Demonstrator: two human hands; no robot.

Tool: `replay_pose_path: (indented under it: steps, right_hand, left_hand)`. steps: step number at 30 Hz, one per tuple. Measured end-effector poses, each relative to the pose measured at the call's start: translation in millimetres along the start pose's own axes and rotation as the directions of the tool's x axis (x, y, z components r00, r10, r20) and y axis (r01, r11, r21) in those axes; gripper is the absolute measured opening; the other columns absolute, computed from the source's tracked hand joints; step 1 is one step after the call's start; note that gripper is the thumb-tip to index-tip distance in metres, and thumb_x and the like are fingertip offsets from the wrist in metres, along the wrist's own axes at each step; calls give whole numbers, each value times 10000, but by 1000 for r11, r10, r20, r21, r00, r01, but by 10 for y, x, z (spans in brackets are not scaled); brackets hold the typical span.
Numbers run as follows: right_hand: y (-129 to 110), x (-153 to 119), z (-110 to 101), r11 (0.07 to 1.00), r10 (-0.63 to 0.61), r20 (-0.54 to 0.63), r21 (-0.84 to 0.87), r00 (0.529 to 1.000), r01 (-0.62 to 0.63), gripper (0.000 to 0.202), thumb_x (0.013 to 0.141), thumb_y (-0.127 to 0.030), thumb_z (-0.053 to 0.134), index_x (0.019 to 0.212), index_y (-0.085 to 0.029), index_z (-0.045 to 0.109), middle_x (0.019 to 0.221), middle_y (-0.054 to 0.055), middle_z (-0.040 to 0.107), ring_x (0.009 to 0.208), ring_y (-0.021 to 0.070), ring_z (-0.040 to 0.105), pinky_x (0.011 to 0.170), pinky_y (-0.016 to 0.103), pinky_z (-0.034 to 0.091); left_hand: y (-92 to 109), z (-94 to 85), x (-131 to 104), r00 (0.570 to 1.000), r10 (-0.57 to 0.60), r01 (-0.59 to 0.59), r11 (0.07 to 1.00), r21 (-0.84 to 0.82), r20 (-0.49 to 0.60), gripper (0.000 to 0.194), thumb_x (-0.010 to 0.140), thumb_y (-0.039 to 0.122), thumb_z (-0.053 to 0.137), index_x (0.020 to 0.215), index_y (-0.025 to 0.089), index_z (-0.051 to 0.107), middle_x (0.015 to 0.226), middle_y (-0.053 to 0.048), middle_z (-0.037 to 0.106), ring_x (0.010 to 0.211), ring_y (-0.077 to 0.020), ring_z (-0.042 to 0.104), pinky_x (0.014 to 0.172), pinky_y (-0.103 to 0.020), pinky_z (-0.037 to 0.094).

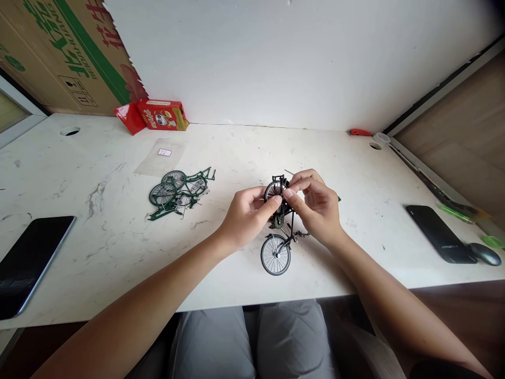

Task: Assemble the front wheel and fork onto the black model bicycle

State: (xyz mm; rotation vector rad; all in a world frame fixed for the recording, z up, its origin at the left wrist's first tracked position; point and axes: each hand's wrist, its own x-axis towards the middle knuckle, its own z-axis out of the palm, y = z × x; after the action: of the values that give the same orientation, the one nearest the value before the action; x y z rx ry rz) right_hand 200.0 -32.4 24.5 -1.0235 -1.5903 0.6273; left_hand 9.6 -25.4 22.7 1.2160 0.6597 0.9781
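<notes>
A small black model bicycle is held between my two hands, over the front part of the white table. One spoked wheel hangs toward me; the other is up between my fingers. My left hand pinches that upper wheel with thumb and fingers. At the same end, my right hand has its thumb and fingertips pressed together by the wheel's hub; whether a small part sits in them is hidden. Green model bicycle parts, with frames and spoked wheels, lie to the left of my hands.
A clear plastic bag with a label lies behind the green parts. Farther back stand a red box and a cardboard carton. A tablet lies at left; a black phone and a mouse lie at right.
</notes>
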Motion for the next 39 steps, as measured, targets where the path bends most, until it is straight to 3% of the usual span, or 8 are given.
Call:
replay_pose_path:
  steps: [7,39]
  right_hand:
    - [2,1,-1,1000,-4,10,-18,1000,4,115,947,-378,782,892,-295,725,986,39,597,921,212,592,865,445,526]
    - [47,31,-36,984,107,99,-150,989,-92,187,953,-417,766,857,-268,707,942,37,669,961,218,638,791,417,534]
  left_hand:
    - [-4,3,13,999,-54,53,997,-50,-4,337,918,478,752,931,145,699,861,-74,689,774,-181,670,658,-308,585]
    - [-99,17,72,966,-257,245,931,-269,-10,222,893,295,764,964,85,748,925,-114,760,754,-182,739,716,-345,650]
